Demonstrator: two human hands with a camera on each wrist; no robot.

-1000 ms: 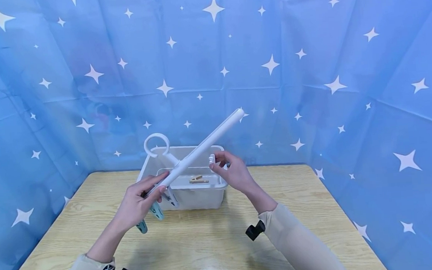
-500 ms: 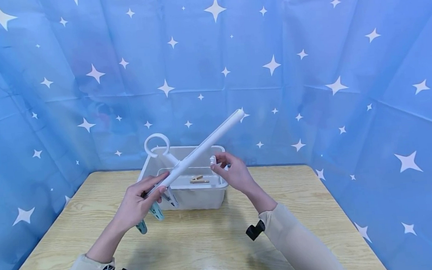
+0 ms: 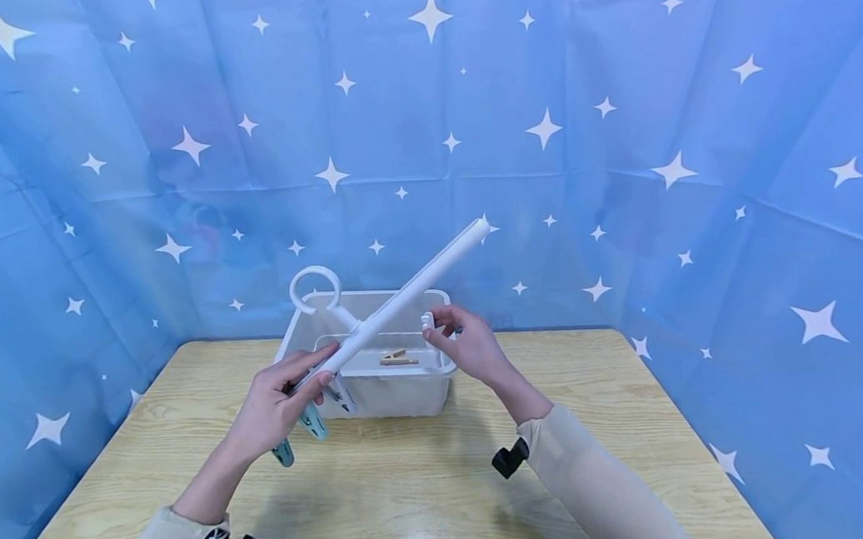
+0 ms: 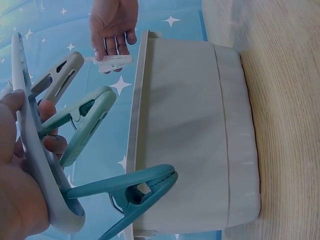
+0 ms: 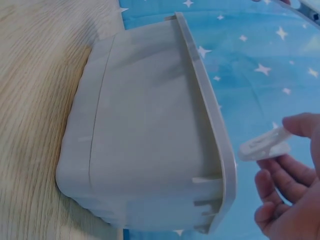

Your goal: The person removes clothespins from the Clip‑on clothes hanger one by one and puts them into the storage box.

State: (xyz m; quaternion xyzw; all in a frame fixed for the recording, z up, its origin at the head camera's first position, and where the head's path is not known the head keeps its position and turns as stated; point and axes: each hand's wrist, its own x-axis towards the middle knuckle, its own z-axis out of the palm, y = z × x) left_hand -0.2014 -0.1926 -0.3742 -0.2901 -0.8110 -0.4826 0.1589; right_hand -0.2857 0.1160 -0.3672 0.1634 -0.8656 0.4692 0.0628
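My left hand (image 3: 279, 401) grips a white clothes hanger (image 3: 410, 290) by its bar, which slants up to the right over the bin, hook upward. Clipped along the bar near that hand are a teal clothespin (image 4: 135, 192), a pale green clothespin (image 4: 87, 122) and a grey clothespin (image 4: 59, 77). Between thumb and fingers, my right hand (image 3: 473, 346) pinches a white clothespin (image 3: 427, 321) near the bin's right side, apart from the hanger. It also shows in the right wrist view, where the white clothespin (image 5: 265, 145) sits beyond the rim.
A whitish plastic bin (image 3: 391, 396) stands on the wood-grain table (image 3: 565, 460) at the back. Tan clothespins (image 3: 399, 360) lie inside it. A blue curtain (image 3: 422, 136) with white stars hangs behind and on both sides.
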